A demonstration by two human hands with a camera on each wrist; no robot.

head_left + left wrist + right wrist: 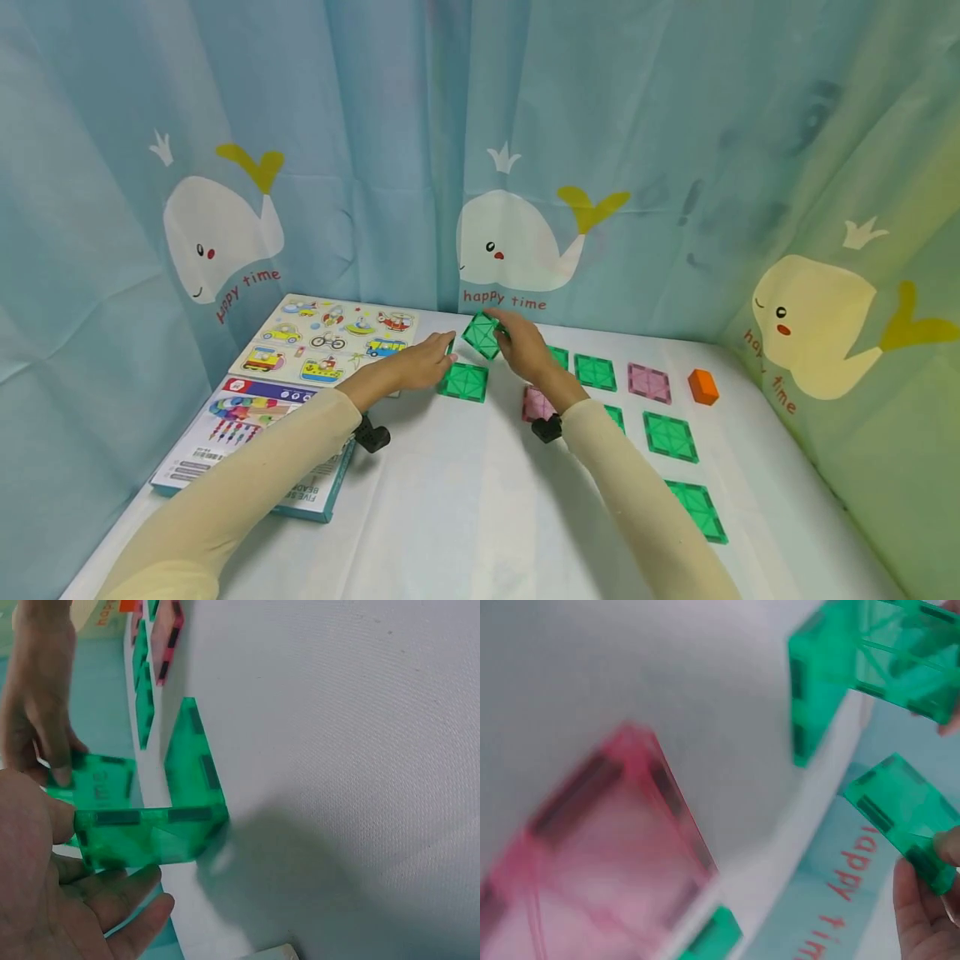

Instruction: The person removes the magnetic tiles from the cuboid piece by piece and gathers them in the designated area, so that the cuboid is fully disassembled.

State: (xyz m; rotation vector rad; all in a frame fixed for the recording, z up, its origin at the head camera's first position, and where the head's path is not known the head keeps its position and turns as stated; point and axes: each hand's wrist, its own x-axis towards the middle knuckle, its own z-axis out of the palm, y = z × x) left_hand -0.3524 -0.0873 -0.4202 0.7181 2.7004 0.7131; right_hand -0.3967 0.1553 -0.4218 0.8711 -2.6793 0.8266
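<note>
My left hand [429,363] holds a green square magnetic tile [150,834] upright, thumb and fingers at its edges. That tile stands along one side of a second green tile [465,383] lying flat on the table, and the two meet at a corner in the left wrist view. My right hand [525,346] pinches another green magnetic tile [482,335] between thumb and fingers. This one is tilted in the air above and behind the flat tile, apart from the upright one in the right wrist view [907,806].
Right of my hands lie several green tiles [671,436] and pink tiles [649,383], plus an orange block [703,387]. At left are a vehicle picture board [300,312] and a boxed bead set [300,492]. A whale-print curtain [390,167] hangs behind the table.
</note>
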